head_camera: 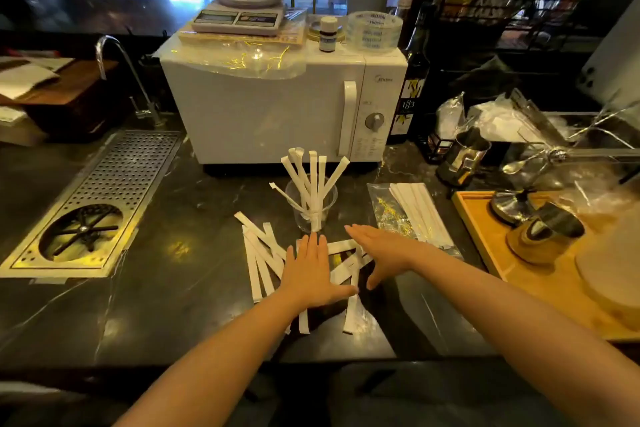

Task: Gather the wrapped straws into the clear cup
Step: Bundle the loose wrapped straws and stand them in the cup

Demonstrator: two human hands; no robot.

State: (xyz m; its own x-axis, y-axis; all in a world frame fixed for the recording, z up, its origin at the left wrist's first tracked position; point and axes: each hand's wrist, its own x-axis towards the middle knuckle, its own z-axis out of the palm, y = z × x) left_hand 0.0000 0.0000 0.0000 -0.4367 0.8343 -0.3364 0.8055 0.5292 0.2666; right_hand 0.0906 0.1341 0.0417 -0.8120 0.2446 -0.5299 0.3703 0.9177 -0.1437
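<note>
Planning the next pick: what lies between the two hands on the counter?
In the head view, loose wrapped straws lie crisscrossed on the dark counter between the left hand and right hand; both hands rest flat, palms down.

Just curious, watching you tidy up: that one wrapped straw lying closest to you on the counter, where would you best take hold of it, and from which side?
Probably at its near end, from above. The nearest wrapped straw lies flat on the dark counter, pointing toward you, and that end sticks out clear of the pile, while its far end runs under the left hand. A pinch across its narrow width should lift it.
</note>
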